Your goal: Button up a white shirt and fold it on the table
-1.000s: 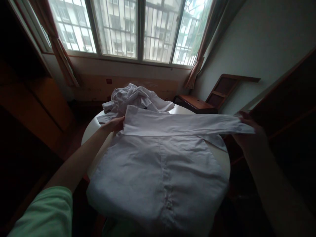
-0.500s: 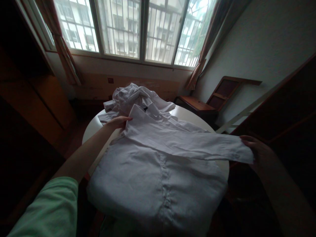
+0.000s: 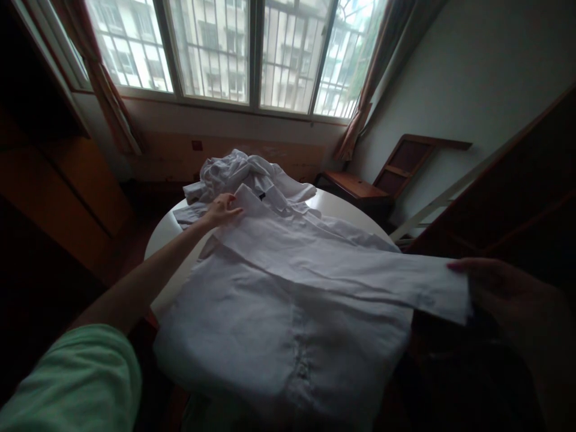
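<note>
One white shirt lies spread over the near half of a round white table, its hem hanging over the near edge. The cloth is thin, woven and lightly creased, with a stitched placket running down the middle. One long sleeve is folded across the body from the far left toward the near right.

The right hand holds the cuff end of that sleeve out past the table's right edge, fingers curled over the cloth; the thumb is hidden, so the grip itself cannot be made out. The left hand, on an arm in a green short sleeve, rests at the shirt's far left shoulder by the collar, fingers loosely bent and pinching the fabric edge.

Just beyond it one crumpled heap of white cloth sits on the table's far side. A dark tag shows at the collar, too small to read.

Farther off stand one wooden chair, two reddish curtains and a barred window.
</note>
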`<state>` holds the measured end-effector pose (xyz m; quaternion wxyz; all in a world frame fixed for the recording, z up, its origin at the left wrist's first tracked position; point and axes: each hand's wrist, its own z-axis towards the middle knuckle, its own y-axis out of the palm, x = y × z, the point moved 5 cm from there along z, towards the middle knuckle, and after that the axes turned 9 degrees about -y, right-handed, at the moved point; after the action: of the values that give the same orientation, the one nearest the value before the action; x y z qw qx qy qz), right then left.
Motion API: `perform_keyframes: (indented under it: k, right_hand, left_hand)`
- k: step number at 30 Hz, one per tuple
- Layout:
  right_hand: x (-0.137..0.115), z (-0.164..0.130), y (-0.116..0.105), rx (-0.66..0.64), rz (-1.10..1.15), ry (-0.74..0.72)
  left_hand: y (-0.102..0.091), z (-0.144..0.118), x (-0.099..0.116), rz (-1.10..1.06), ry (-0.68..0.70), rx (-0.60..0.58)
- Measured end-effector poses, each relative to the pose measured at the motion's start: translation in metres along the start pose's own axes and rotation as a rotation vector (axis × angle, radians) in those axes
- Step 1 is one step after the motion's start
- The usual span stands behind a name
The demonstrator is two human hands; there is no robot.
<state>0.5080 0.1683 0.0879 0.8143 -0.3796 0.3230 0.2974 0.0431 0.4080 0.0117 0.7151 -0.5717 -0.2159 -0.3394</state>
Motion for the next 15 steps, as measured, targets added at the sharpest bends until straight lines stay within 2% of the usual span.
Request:
perform_keyframes:
  k: [1,3,5,9,13,14,15]
  right_hand:
    - [0.000,-0.004,0.002,-0.018,-0.122,-0.025]
    - [0.000,-0.008,0.006,-0.038,-0.312,-0.094]
    - [-0.002,-0.006,0.012,-0.027,-0.379,-0.149]
    - [-0.012,0.003,0.016,0.077,-0.211,-0.177]
    - [-0.012,0.003,0.002,0.175,0.017,-0.189]
    - [-0.009,0.002,0.000,0.141,0.020,-0.190]
    - [-0.004,0.000,0.000,0.043,0.002,-0.184]
  left_hand:
    - [0.003,-0.013,0.006,0.102,0.082,-0.051]
    - [0.011,-0.044,0.011,0.286,0.229,-0.231]
    - [0.014,-0.069,0.007,0.399,0.284,-0.325]
    - [0.000,-0.084,-0.009,0.426,0.259,-0.194]
    - [-0.013,-0.081,-0.024,0.392,0.094,-0.061]
    - [-0.016,-0.080,-0.027,0.393,0.036,-0.019]
    - [-0.018,-0.080,-0.030,0.397,-0.012,0.018]
